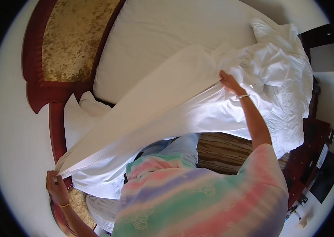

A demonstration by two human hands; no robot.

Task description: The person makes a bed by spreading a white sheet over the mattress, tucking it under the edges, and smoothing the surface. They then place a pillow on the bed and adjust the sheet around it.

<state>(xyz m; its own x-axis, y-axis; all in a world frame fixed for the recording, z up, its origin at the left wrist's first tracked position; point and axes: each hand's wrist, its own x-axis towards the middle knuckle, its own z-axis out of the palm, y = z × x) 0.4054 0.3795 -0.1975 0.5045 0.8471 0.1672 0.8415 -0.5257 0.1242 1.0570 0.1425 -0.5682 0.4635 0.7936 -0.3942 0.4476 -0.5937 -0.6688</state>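
A white bed sheet is drawn in a long diagonal between my two hands, its near edge pulled straight. At the lower left my left hand grips one end of that edge. Farther right, my right hand pinches the same edge with the thumb on top. Behind the raised fabric lies a mattress in white bedding. A rumpled white duvet is heaped at the bed's right end, close to my right hand. Part of the sheet hangs in front of my legs.
A red wooden headboard with a gold padded panel stands at the left. Below it, a second gold panel shows beside folded white bedding. Brown striped flooring is underfoot. Dark red furniture stands at the right.
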